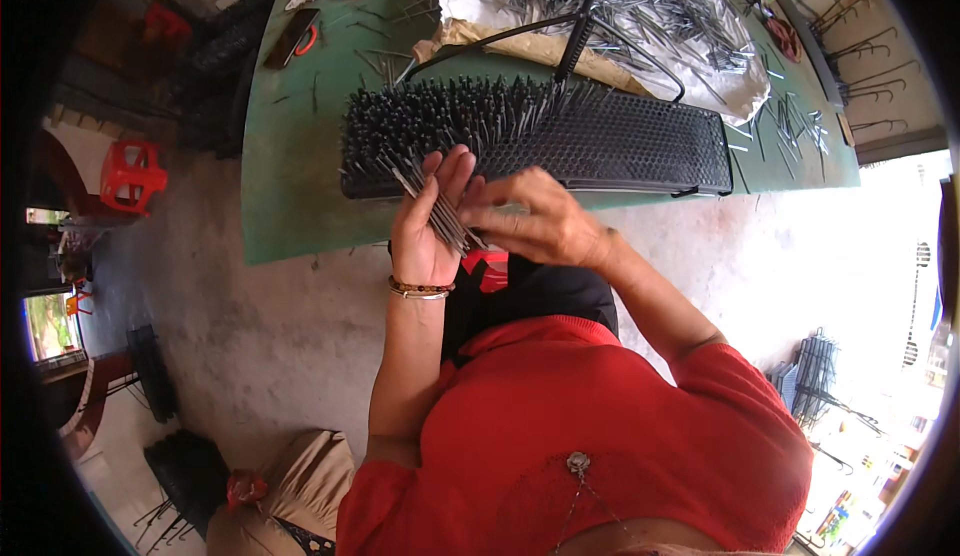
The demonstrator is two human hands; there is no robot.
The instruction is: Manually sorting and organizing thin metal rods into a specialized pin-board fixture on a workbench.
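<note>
My left hand (428, 226) is palm up in front of the table edge, its fingers and thumb closed round a bundle of thin grey metal rods (447, 218) that lies slantwise across the palm. Over the bundle's lower end, my right hand (535, 218) has its fingers bent together and slightly blurred; its fingertips meet the rods, but what they pinch is hidden. Just beyond both hands lies a long black rack with a honeycomb of holes (640, 144). Its left half bristles with upright rods (430, 121), while the holes on the right show no rods.
Behind the rack, a large heap of loose rods (640, 6) rests on white sheeting, with a black metal stand (580, 31) before it. More rods (795, 126) lie scattered on the green table (285, 176). Orange-handled scissors (308, 40) lie at the far left. A red stool (132, 176) stands beyond.
</note>
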